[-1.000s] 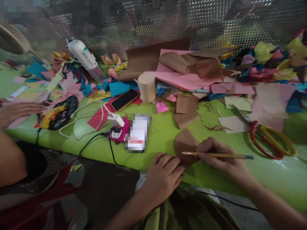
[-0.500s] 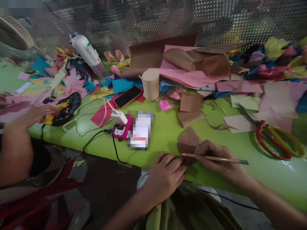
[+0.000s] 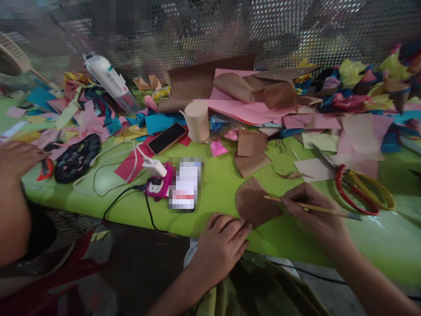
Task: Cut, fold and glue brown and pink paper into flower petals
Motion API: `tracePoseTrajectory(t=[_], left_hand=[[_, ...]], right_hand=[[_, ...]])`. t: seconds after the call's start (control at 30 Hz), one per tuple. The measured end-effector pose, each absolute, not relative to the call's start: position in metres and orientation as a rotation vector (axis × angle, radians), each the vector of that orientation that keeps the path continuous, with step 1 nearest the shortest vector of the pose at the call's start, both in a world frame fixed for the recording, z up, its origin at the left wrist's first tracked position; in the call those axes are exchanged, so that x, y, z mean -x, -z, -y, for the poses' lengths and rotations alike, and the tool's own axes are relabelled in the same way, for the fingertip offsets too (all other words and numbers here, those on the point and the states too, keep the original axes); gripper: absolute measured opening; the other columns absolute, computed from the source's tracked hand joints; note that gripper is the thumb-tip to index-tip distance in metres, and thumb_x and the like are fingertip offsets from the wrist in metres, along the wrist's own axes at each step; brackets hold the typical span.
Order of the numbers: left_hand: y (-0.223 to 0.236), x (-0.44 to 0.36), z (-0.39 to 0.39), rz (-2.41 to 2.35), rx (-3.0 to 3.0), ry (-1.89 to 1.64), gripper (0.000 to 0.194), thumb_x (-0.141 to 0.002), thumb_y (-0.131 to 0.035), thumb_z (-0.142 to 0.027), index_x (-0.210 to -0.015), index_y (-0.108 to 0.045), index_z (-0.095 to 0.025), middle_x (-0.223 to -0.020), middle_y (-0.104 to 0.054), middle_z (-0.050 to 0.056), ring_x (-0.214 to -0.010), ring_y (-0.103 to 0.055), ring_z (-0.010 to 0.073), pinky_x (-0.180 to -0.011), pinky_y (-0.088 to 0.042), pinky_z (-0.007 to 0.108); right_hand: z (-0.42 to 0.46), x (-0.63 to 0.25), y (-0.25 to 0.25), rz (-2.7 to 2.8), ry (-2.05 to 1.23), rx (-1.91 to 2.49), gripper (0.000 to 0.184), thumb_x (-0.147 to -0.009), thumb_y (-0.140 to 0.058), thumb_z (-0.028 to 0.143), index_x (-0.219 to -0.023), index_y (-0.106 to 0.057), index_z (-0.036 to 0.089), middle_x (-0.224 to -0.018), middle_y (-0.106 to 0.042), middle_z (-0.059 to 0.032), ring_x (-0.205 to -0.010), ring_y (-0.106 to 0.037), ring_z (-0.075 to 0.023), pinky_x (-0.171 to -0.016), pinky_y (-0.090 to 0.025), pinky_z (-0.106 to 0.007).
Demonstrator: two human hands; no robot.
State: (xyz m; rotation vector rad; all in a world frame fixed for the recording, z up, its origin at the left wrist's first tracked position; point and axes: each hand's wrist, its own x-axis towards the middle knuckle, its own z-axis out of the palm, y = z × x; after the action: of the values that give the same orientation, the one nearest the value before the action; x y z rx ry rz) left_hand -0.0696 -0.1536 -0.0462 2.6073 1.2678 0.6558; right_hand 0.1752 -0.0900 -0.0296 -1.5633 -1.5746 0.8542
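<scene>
My right hand [image 3: 312, 215] is closed around a pencil [image 3: 332, 210]. Its sharpened tip points left, over the right part of a rounded brown paper piece [image 3: 255, 202]. My left hand [image 3: 225, 241] lies at the table's front edge with its fingers slightly bent, fingertips at the paper's lower left edge. Above that paper are another rounded brown piece [image 3: 251, 164] and a smaller brown square [image 3: 252, 142] overlapping it. Scissors [image 3: 357, 188] with one red and one yellow handle lie to the right of my right hand.
Left of the paper are a lit phone [image 3: 186, 184], a magenta power strip [image 3: 158, 188] with cables, and a dark phone [image 3: 167, 138]. A paper roll [image 3: 197, 122] stands behind. Coloured scraps and brown sheets [image 3: 194, 83] line the back. A co-worker's hand [image 3: 23, 158] is at far left.
My right hand has drawn the pencil rightward, uncovering more of the brown paper. My left hand stays near the paper's edge. The view has shifted slightly; the co-worker's hand has moved left.
</scene>
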Motion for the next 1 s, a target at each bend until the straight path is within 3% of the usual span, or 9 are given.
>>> tracePoseTrajectory(t=[0.2,0.43,0.73,1.0], left_hand=[[0.045,0.070,0.152,-1.251,-2.605,-0.714,0.031,-0.103,-0.050,-0.028,-0.130,-0.062,-0.018,-0.111,-0.073,0.005,-0.105,-0.061,0.0189,-0.099,-0.047,0.037],[0.047,0.069,0.153,-1.269,-2.620,-0.711,0.033,-0.102,-0.051,-0.028,-0.131,-0.063,-0.019,-0.110,-0.072,0.005,-0.105,-0.059,0.0190,-0.100,-0.046,0.036],[0.045,0.069,0.157,-1.273,-2.620,-0.662,0.023,-0.098,-0.058,-0.032,-0.117,-0.068,-0.023,-0.114,-0.071,0.005,-0.108,-0.058,0.0203,-0.100,-0.046,0.038],[0.041,0.069,0.159,-1.329,-2.541,-0.663,0.024,-0.094,-0.062,-0.030,-0.117,-0.070,-0.027,-0.138,-0.060,0.009,-0.129,-0.049,0.0265,-0.105,-0.046,0.043]], right_hand=[[0.089,-0.178,0.034,1.497,-0.745,1.610,0.025,-0.080,-0.069,0.043,-0.067,-0.058,0.024,-0.056,-0.057,0.0014,-0.049,-0.048,-0.0146,-0.045,-0.036,-0.027],[0.090,-0.178,0.033,1.458,-0.737,1.622,0.025,-0.080,-0.071,0.043,-0.069,-0.060,0.024,-0.059,-0.060,0.0003,-0.053,-0.053,-0.0163,-0.049,-0.040,-0.029],[0.095,-0.164,0.019,1.631,-1.346,1.310,0.032,-0.084,-0.072,0.049,-0.069,-0.062,0.023,-0.066,-0.064,-0.0024,-0.062,-0.060,-0.0171,-0.054,-0.048,-0.027],[0.098,-0.163,0.027,1.727,-1.374,1.298,0.028,-0.085,-0.072,0.047,-0.074,-0.066,0.022,-0.073,-0.068,-0.0031,-0.068,-0.063,-0.0175,-0.059,-0.050,-0.027]])
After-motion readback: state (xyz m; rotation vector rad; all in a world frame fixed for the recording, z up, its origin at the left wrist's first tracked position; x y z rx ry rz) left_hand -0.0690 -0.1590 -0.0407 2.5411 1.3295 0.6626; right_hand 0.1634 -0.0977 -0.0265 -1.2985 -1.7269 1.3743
